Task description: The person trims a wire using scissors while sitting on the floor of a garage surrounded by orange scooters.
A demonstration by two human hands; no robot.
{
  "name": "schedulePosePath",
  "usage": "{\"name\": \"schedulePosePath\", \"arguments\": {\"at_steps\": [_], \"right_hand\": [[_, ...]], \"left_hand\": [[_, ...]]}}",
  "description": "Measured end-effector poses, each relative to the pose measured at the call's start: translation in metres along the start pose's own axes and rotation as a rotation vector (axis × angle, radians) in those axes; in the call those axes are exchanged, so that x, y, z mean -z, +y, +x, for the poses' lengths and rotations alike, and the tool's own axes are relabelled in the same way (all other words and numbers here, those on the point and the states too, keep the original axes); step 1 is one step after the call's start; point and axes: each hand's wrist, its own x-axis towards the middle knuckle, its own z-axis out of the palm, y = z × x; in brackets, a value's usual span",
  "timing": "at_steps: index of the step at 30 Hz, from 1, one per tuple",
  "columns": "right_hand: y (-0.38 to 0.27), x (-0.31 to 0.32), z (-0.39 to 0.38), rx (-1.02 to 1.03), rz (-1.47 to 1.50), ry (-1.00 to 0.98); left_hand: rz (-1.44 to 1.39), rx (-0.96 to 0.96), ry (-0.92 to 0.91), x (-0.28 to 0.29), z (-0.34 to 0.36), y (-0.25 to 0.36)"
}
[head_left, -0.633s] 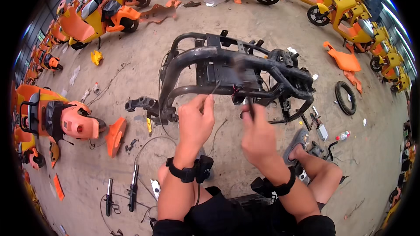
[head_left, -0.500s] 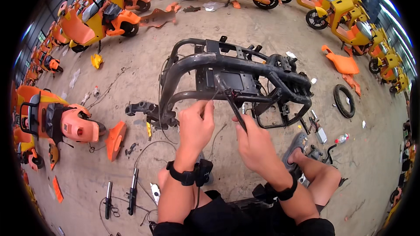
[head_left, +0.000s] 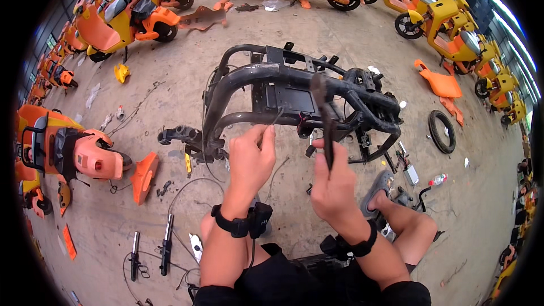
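A bare black tubular scooter frame [head_left: 243, 76] with a flat dark panel [head_left: 294, 99] in it rests in front of me. My left hand [head_left: 249, 164] is closed on a thin metal rod [head_left: 279, 115], which slants up to the panel's lower left part. My right hand [head_left: 334, 184] grips a long dark metal tool [head_left: 327, 136], upright, its blurred head over the frame's upper tube, right of the rod. Whether that tool is a hammer or a wrench I cannot tell.
Rows of yellow-orange scooters [head_left: 433, 31] line both sides and the back. A loose tyre [head_left: 442, 131], orange body panels [head_left: 439, 82], fork tubes [head_left: 166, 249], cables and a plastic bottle [head_left: 438, 179] lie on the floor. My bent leg [head_left: 416, 224] is at the lower right.
The tool in my right hand came down to the rod's top half a second ago and is now raised again, up and to the right. My left hand stays nearly in place.
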Motion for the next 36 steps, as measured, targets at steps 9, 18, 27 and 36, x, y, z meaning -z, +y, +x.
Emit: {"name": "schedulePosePath", "arguments": {"at_steps": [9, 18, 27, 36], "right_hand": [[-0.022, 0.009, 0.001, -0.025, 0.005, -0.048], [-0.015, 0.006, 0.005, -0.040, -0.019, -0.065], [-0.024, 0.012, 0.009, -0.166, 0.033, -0.117], [-0.006, 0.005, 0.010, -0.091, -0.077, -0.170]], "left_hand": [[-0.041, 0.022, 0.017, 0.002, 0.000, 0.004], [-0.028, 0.014, 0.005, 0.001, 0.000, 0.003], [-0.035, 0.025, 0.005, 0.003, -0.001, -0.003], [-0.035, 0.020, 0.020, 0.003, 0.001, -0.004]]}}
